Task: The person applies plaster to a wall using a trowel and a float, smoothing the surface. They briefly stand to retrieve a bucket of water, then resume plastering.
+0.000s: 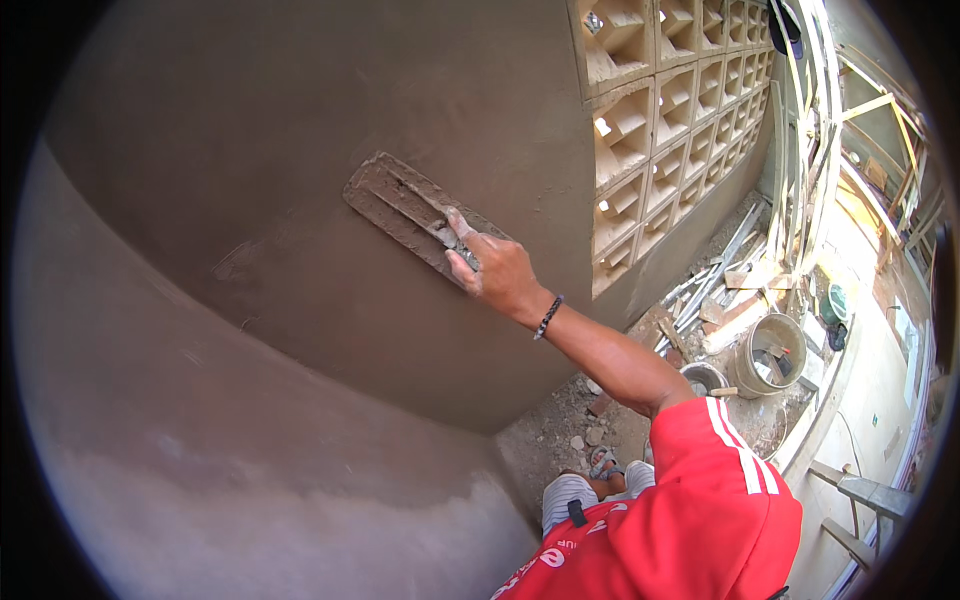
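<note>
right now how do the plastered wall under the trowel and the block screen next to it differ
Colour: the plastered wall is dark grey-brown; the block screen is pale cream.
Surface: the wall is mostly smooth and unbroken, with a few scuffs, while the screen is a grid of deep angled openings.
Contact: the right hand holds the trowel against the wall; no hand touches the screen.
Shared: both stand upright, side by side.

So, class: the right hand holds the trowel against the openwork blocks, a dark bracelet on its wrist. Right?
Not quite: the head view shows the trowel against the plastered wall, left of the openwork blocks. The right hand and dark bracelet are as stated.
</note>
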Available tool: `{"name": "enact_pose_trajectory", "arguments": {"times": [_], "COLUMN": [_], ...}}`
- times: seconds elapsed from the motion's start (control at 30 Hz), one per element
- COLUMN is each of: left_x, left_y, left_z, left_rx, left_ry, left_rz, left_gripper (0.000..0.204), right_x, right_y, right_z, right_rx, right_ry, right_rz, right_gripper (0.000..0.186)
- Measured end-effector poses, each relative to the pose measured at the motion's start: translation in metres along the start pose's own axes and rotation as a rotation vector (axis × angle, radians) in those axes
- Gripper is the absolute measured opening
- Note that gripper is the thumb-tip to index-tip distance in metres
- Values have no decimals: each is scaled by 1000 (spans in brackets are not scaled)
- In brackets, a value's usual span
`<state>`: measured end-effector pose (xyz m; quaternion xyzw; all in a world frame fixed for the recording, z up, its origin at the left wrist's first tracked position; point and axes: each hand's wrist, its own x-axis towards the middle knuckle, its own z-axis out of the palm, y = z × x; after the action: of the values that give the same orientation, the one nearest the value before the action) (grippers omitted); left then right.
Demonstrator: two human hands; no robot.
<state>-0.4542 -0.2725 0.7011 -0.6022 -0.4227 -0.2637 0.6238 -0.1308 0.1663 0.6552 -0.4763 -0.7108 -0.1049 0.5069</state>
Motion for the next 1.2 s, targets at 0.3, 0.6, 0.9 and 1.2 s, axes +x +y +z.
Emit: {"name": "enact_pose_trajectory", "arguments": {"times": [0.3, 0.6, 0.9, 1.2], "left_x": [2, 7, 3, -2], "left_y": [12, 0, 5, 18], "left_z": [-5, 5, -1, -1], "left_rx": [-38, -29, -42, -32], "left_ry": [2, 7, -71, -110], "left_rz": [-15, 40, 30, -7], "left_gripper": [46, 47, 48, 49], "right_x": [-61, 62, 70, 59], "right_y": [94, 62, 76, 114], "right_z": [7, -63, -70, -84], "right_rx": [219, 307, 260, 120], "right_ry": [466, 431, 368, 299], "right_rz": [432, 498, 270, 236], "right_gripper": [53, 49, 49, 46]}}
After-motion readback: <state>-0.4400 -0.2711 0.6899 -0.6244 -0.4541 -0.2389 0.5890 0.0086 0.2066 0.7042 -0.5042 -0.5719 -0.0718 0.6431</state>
